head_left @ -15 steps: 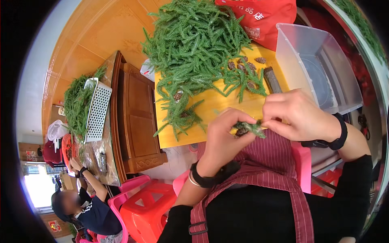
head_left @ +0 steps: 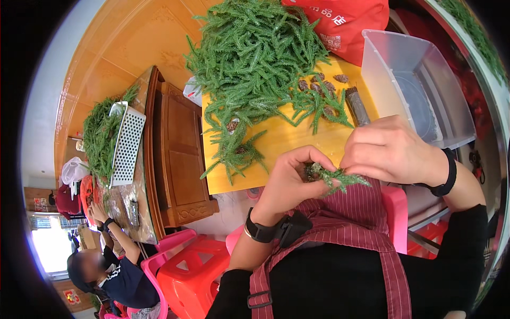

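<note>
My left hand (head_left: 294, 179) is closed around an artificial pine sprig (head_left: 346, 180), with thumb and forefinger pinching its base; a brownish bit, perhaps a pine cone, shows between them. Close beside it, my right hand (head_left: 390, 151) has its fingers bent and pressed together at the sprig's upper side; what exactly they grip is hidden. Both hands are over my lap, just off the table's near edge. Beyond them, pine sprigs with pine cones (head_left: 232, 125) lie on the yellow tabletop (head_left: 284, 146). Loose pine cones (head_left: 341, 78) and a bundle of dark stems (head_left: 357, 106) lie farther right.
A large heap of green sprigs (head_left: 255, 53) covers the table's far side. Behind it stands a red bag (head_left: 345, 26); a clear plastic bin (head_left: 414, 85) is at right. At left, another person (head_left: 117, 271) sits by a table holding a white perforated basket (head_left: 127, 146).
The sprig between my hands has turned, its green tips now fanning out to the right below my right fingers. My right hand has shifted slightly; my left wrist has rotated.
</note>
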`<state>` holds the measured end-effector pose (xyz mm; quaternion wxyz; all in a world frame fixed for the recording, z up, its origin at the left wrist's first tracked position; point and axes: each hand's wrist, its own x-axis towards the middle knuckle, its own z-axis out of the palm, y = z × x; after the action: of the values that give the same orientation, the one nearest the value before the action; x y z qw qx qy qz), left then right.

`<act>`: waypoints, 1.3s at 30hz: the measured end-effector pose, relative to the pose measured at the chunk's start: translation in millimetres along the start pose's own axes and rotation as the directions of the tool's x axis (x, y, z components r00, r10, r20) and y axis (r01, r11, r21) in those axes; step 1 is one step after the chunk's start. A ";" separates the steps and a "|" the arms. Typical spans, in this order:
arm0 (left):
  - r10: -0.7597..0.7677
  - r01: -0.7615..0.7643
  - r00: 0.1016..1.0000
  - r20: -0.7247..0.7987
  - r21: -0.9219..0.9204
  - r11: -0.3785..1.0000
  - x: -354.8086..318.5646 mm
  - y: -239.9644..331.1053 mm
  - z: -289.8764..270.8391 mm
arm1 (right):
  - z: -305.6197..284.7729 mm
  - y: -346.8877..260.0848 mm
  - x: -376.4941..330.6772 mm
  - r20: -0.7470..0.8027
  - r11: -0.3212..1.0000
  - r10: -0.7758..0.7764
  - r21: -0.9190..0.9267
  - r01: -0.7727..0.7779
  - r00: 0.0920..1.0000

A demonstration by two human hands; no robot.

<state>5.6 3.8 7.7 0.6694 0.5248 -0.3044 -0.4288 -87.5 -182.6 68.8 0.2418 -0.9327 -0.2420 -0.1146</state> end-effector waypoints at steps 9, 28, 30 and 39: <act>-0.099 0.113 0.990 0.103 -0.139 0.984 0.2 3.2 1.3 | -0.9 1.8 1.9 -0.065 0.988 -0.148 0.022 0.150 0.987; 0.265 -0.234 0.958 -0.113 0.229 0.945 1.0 -7.5 7.4 | 8.7 1.4 -3.8 0.031 0.821 0.348 0.472 -0.320 0.937; 0.115 -0.116 0.990 -0.082 0.002 0.993 0.3 -2.6 5.8 | 3.7 1.6 -2.9 0.010 0.852 0.285 0.456 -0.258 0.959; -0.008 0.015 0.997 0.081 -0.088 0.996 1.1 -1.6 0.7 | 2.5 5.8 1.4 -0.018 0.929 0.024 0.371 -0.015 1.000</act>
<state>5.1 2.4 6.3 0.6767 0.4788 -0.3086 -0.4665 -83.2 -185.2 64.8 0.4172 -0.8713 -0.2474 -0.0746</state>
